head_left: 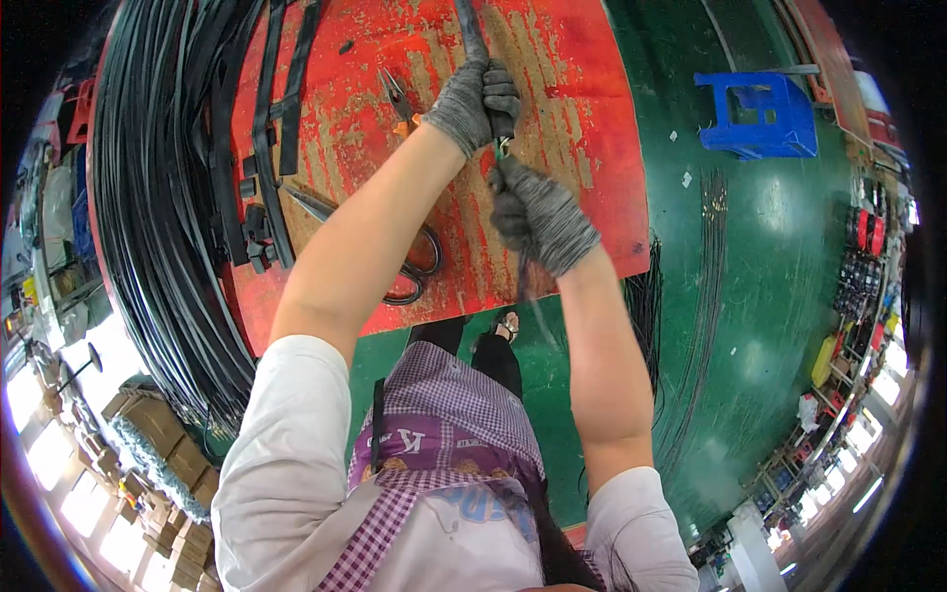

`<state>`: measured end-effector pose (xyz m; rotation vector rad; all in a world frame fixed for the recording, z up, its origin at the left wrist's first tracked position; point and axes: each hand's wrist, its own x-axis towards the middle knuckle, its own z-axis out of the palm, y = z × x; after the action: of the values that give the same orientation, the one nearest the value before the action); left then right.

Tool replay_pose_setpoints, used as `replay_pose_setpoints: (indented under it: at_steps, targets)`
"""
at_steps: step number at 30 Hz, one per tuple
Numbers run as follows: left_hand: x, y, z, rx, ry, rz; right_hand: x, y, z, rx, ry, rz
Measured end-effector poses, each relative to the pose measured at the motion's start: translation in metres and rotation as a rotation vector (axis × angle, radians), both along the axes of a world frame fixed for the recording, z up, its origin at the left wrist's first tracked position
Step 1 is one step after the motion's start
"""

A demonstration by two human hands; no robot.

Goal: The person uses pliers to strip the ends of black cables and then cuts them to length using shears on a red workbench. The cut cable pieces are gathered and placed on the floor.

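Red tabletop (592, 158) | hands (466, 107) (547, 219) gripping dark cable (472, 28), room toward right edge | scissors (314, 204) near front edge

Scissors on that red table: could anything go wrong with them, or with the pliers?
Possibly. The left forearm crosses above the scissors, so lowering it might press on a blade. Their handles lie near the table's front edge; a bump could tip them off. The pliers sit beside the left hand and might get knocked.
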<state>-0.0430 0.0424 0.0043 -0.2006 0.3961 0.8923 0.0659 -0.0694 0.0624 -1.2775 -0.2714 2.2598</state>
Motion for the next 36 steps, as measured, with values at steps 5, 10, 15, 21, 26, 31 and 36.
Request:
replay_pose_setpoints:
  at_steps: [5, 10, 15, 21, 26, 31, 36]
  targets:
    - [0.005, -0.006, -0.011, 0.038, -0.079, 0.061, -0.018, -0.011, -0.007, 0.170, -0.417, 0.062]
    - [0.000, -0.011, 0.007, 0.058, 0.078, -0.038, -0.012, -0.011, -0.044, 0.647, -0.664, 0.101]
    - [-0.008, -0.011, 0.000, 0.078, 0.018, -0.019, -0.017, -0.003, -0.006, 0.140, -0.254, -0.033]
    - [-0.003, -0.016, 0.008, 0.008, 0.118, -0.024, -0.013, -0.003, -0.009, -0.010, 0.134, -0.133]
    - [0.022, -0.026, 0.038, -0.044, 0.948, 0.029, -0.025, -0.015, -0.039, 0.722, -0.989, 0.107]
    - [-0.001, -0.034, -0.006, 0.161, -0.248, -0.050, 0.000, -0.003, -0.022, -0.002, 0.326, -0.111]
    - [-0.005, -0.033, -0.012, 0.132, -0.135, -0.033, -0.025, -0.032, -0.010, 0.383, -0.463, 0.054]
